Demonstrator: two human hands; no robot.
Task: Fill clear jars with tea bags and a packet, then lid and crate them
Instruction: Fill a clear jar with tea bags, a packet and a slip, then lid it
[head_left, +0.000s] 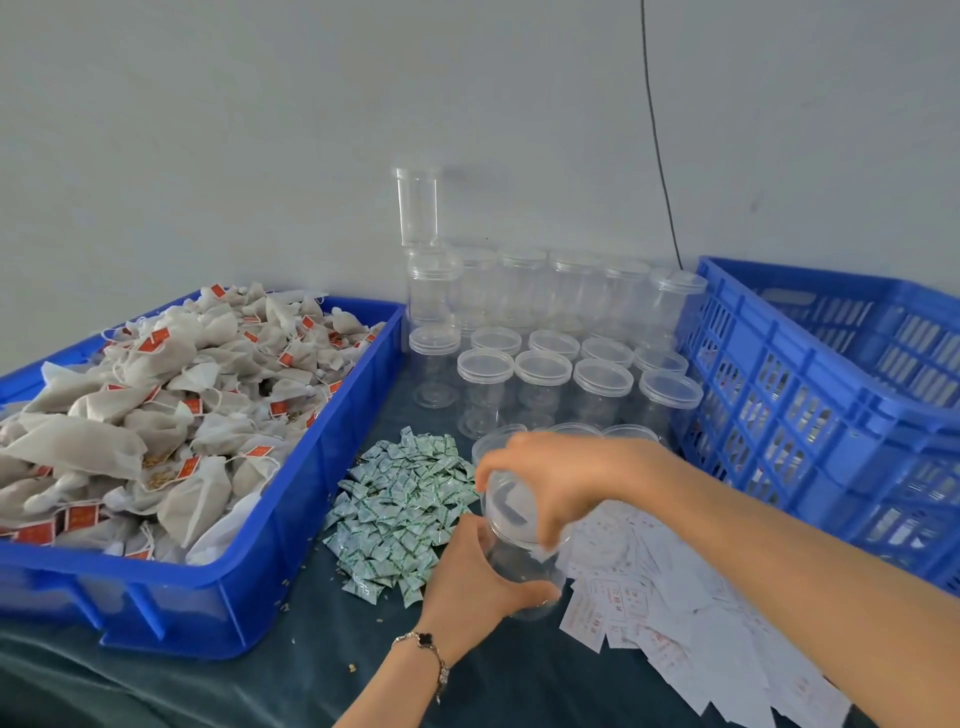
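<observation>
She has a clear jar (524, 561) tilted over the table (291, 691), left hand (480, 577) wrapped round its body, right hand (545, 483) curled fingers gripping the lid (511, 506). Tea bags (156, 395) carry red tags, the slips (670, 597) red print, the packets (400, 499) green; all unreadable.

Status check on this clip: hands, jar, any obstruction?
Left hand grips clear jar body; right hand grips its lid. Jar looks empty. Nothing blocking; blue crate at right.
</observation>
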